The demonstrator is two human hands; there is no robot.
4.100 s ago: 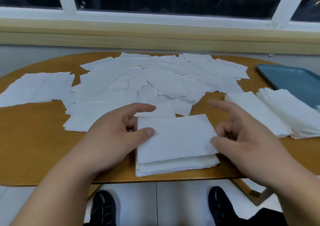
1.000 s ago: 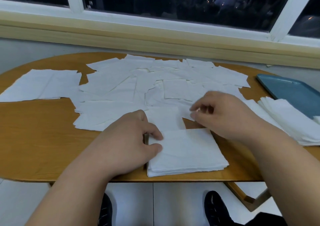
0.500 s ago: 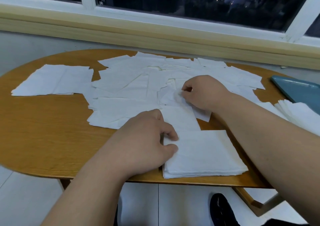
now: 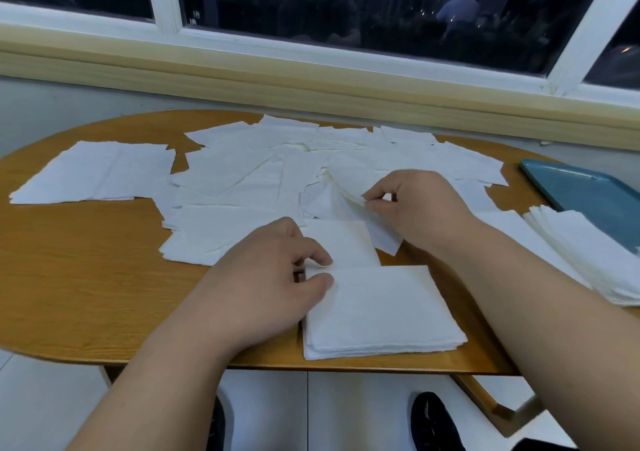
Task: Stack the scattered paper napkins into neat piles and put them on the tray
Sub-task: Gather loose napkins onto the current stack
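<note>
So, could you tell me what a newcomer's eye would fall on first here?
First, the white sprawl of scattered napkins across the middle of the wooden table. Next, the right hand pinching a single napkin in that sprawl, while the left hand holds the corner of a neat pile at the near edge. A blue tray sits far right.
</note>
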